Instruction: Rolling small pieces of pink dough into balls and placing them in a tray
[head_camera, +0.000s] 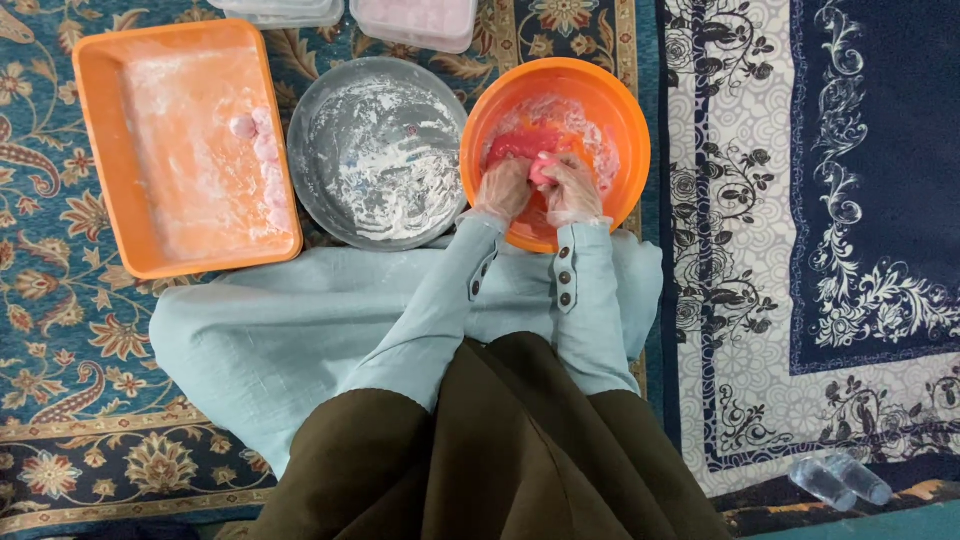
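From the head camera, looking straight down, both hands work inside the orange bowl (556, 150), which sits on a patterned carpet (60, 330) and serves here as the landmark. The left hand (503, 188) and the right hand (570, 190), each in a thin clear glove, lie side by side in the bowl's near half. Between them is a small pink lump (541, 166); the fingers of both hands close around it, so each grip is clamped on the lump, the left from its left side and the right from its right. More pink dough (515, 143) lies on the bowl's floor just beyond the hands, with white flour smeared up the far wall.

Just left of the bowl, touching or nearly touching its rim, stands a round grey pan (375, 150) dusted with flour. Further left of the bowl, beyond the pan, is a rectangular orange tray (180, 150), also floured, with a few pale pink balls (262, 140) along its right edge. Beyond the bowl, at the top edge, clear lidded boxes (415, 20) are partly in view. Right of the bowl lies a blue and white rug (800, 200). Near the bowl's front, light blue sleeves (580, 300) run back to a blue garment over the lap.
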